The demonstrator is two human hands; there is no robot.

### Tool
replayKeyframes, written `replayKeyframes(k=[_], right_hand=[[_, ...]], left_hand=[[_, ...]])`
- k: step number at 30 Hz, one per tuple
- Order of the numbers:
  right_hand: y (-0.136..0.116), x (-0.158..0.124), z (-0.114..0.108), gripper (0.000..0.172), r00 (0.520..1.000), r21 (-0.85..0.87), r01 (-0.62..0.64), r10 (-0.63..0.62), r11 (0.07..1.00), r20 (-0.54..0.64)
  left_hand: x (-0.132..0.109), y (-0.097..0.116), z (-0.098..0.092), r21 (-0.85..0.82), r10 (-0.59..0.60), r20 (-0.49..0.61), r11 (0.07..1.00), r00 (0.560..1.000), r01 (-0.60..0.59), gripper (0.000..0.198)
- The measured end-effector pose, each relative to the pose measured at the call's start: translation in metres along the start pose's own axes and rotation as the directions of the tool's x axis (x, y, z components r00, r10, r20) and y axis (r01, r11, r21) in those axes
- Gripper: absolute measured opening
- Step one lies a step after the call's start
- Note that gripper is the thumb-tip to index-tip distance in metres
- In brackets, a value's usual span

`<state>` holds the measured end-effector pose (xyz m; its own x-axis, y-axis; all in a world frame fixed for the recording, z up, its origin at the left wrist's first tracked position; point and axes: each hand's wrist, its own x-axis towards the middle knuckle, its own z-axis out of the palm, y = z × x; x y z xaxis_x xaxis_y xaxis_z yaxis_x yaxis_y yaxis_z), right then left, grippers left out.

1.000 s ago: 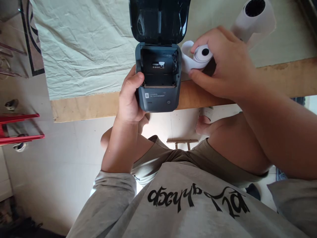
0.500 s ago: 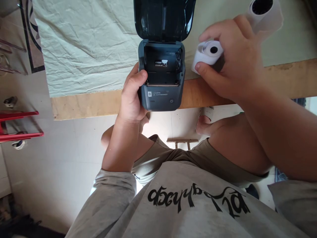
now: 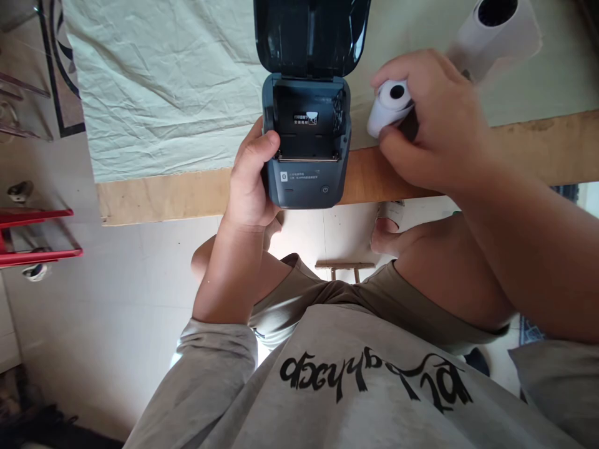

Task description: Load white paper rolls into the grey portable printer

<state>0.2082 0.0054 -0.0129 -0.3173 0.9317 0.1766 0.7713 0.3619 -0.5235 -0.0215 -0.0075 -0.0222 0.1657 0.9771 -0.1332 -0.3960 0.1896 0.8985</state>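
A small dark grey label printer [image 3: 306,146] stands at the table's front edge with its lid [image 3: 311,34] flipped up and its paper bay bare. My left hand [image 3: 248,178] grips the printer's left side, thumb on its front corner. My right hand [image 3: 433,121] is closed around a small white paper roll [image 3: 390,106], held just right of the printer, its dark core facing me.
A creased pale cloth [image 3: 163,87] covers the wooden table [image 3: 154,199]. A larger white paper roll [image 3: 496,28] lies at the back right. A red rack [image 3: 37,237] stands on the floor at left. My knees and grey shirt fill the lower view.
The loose paper tail that hung from the small roll is now wound in. My right hand has closed tighter on the roll and shifted slightly right. The printer barely moved.
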Motion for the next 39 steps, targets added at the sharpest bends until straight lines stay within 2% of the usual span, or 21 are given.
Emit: replayKeyframes(k=[2,5,9,11,13,15,17,20,23,26,31,36,37,39], right_hand=[[-0.003,0.002,0.002,0.048,1.0,-0.006,-0.027,0.027,1.0,-0.008],[-0.004,0.004,0.003,0.046,0.997,-0.008,-0.052,0.051,0.999,-0.049],[-0.001,0.003,-0.003,0.056,0.978,0.129,0.059,-0.032,0.99,-0.205],[-0.004,0.001,-0.007,0.056,0.951,0.203,0.115,-0.049,0.972,-0.307],[-0.013,0.0,-0.009,0.053,0.919,0.185,0.197,-0.116,0.963,-0.377],[-0.028,0.001,-0.009,0.054,0.903,0.109,0.293,-0.237,0.95,-0.357],[-0.045,0.006,-0.008,0.054,0.934,0.042,0.298,-0.282,0.954,-0.221],[-0.064,0.017,-0.005,0.051,0.991,-0.031,0.132,-0.133,0.991,-0.033],[-0.069,0.027,-0.001,0.035,1.0,-0.05,0.014,-0.012,0.999,0.029],[-0.066,0.029,0.003,0.025,1.0,-0.052,0.019,-0.018,0.998,0.02],[-0.067,0.017,0.006,0.019,0.975,-0.038,0.19,-0.194,0.981,-0.108],[-0.064,0.007,0.004,0.026,0.943,-0.031,0.329,-0.33,0.944,-0.031],[-0.061,0.006,0.002,0.028,0.936,-0.01,0.348,-0.348,0.938,-0.06],[-0.053,0.006,-0.001,0.032,0.922,0.049,0.347,-0.331,0.937,-0.201]], left_hand=[[0.001,-0.001,-0.002,0.051,-0.03,0.086,0.998,0.996,0.026,0.048],[0.003,-0.003,-0.006,0.068,-0.028,0.092,0.997,0.995,0.022,0.048],[0.005,-0.004,-0.008,0.042,-0.012,0.091,0.999,0.996,0.008,0.045],[0.005,-0.004,-0.007,0.037,-0.023,0.077,0.999,0.997,0.02,0.045],[0.004,-0.003,-0.006,0.039,-0.024,0.052,0.999,0.998,0.022,0.045],[0.003,-0.003,-0.006,0.036,-0.002,0.043,0.999,0.999,0.0,0.046],[0.002,-0.003,-0.006,0.035,0.017,0.048,0.999,0.999,-0.018,0.046],[0.001,-0.003,-0.005,0.031,0.027,0.045,0.999,0.999,-0.028,0.045],[-0.002,-0.001,-0.003,0.031,0.026,0.031,0.999,0.999,-0.027,0.041],[-0.004,0.0,0.0,0.04,0.027,0.009,0.999,1.0,-0.027,0.038],[-0.008,0.001,0.005,0.062,0.048,0.057,0.997,0.997,-0.052,0.048],[-0.013,0.005,0.007,0.087,0.084,0.053,0.992,0.995,-0.089,0.018],[-0.013,0.005,0.007,0.097,0.088,0.056,0.991,0.995,-0.093,0.024],[-0.011,0.004,0.004,0.107,0.1,0.083,0.988,0.992,-0.108,0.035]])
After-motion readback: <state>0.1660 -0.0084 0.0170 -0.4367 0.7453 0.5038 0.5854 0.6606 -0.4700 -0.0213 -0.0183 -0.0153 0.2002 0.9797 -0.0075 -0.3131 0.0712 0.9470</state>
